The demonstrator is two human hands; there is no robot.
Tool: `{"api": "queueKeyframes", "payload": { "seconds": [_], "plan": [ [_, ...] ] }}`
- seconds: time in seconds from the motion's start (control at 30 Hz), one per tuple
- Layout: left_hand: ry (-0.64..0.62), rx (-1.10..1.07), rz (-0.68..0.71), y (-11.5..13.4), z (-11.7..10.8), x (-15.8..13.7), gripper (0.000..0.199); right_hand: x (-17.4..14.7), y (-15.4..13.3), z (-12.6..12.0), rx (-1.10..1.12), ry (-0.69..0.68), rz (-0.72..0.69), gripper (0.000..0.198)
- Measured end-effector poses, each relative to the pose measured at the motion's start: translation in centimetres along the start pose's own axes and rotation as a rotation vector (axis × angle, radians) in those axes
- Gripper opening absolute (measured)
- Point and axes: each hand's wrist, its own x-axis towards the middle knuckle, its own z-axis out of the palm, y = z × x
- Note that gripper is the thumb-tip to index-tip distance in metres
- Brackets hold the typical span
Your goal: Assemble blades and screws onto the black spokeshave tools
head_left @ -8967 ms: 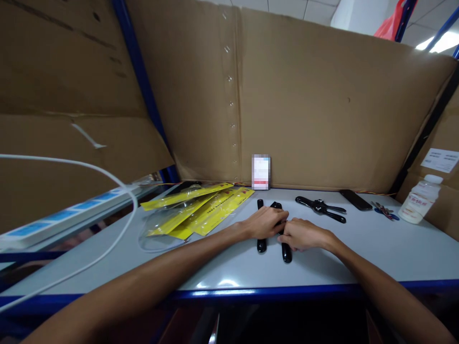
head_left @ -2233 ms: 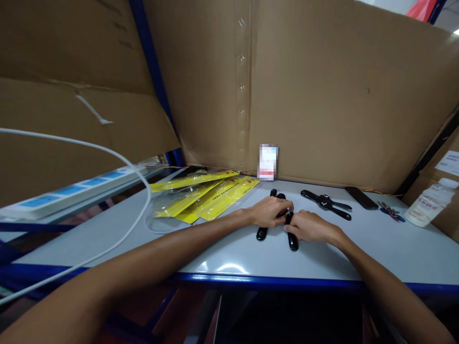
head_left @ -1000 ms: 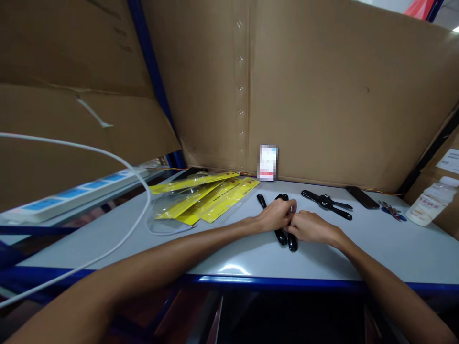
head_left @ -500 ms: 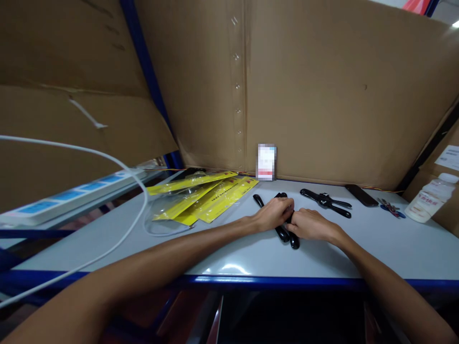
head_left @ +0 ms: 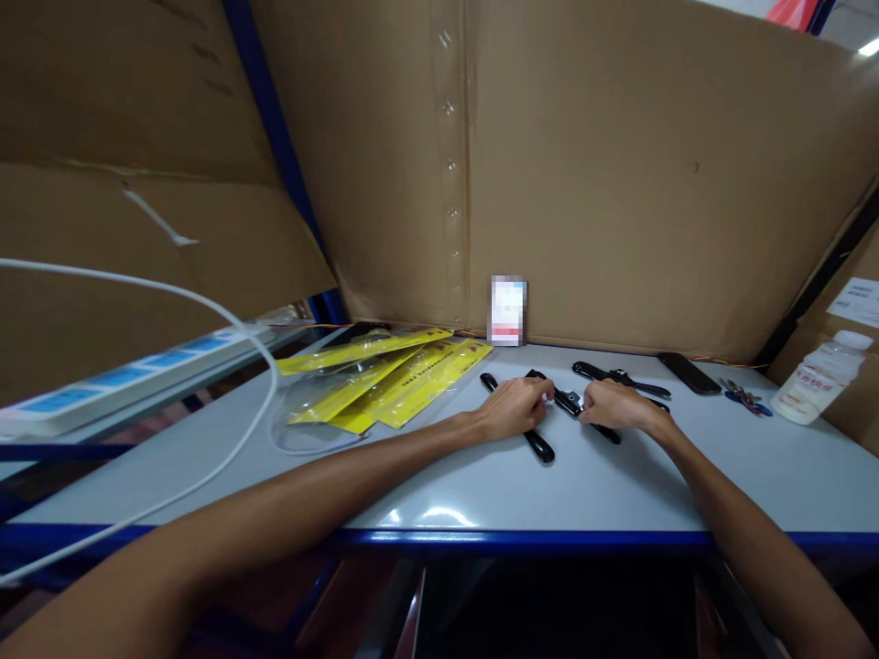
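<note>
Right hand (head_left: 611, 404) of mine is bent closed at the middle tool (head_left: 567, 403), and its fingers seem to pinch near the body, which sits between my two hands. Left hand (head_left: 515, 405) lies across the side tool (head_left: 539, 448); it also curls at the far handle of the middle tool, but I cannot tell which one it grips. Just now my right hand has gone further right and the middle tool has turned with it, so the near handles, close together a moment ago, are spread apart on the bench (head_left: 473, 494). I judge that this leaves the body easier to reach. Behind, the third tool (head_left: 618, 376) is partly covered by my right hand, and yellow packs (head_left: 426, 384) rest to the left.
</note>
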Motion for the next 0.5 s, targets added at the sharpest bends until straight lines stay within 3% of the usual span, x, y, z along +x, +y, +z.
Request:
{"api": "queueKeyframes", "payload": {
  "seconds": [0.13,0.27,0.5],
  "plan": [
    [0.016,0.034,0.021,0.1,0.1,-0.1,0.027,1.7,2.3,0.4,0.185,-0.047,-0.089,0.015],
    [0.079,0.041,0.079,0.0,0.2,-0.2,0.030,2.0,2.8,0.6,0.285,-0.049,-0.103,0.016],
    [0.093,0.028,0.223,-0.5,0.5,-0.2,0.050,2.2,2.3,0.7,0.226,-0.008,-0.081,0.016]
  ]
}}
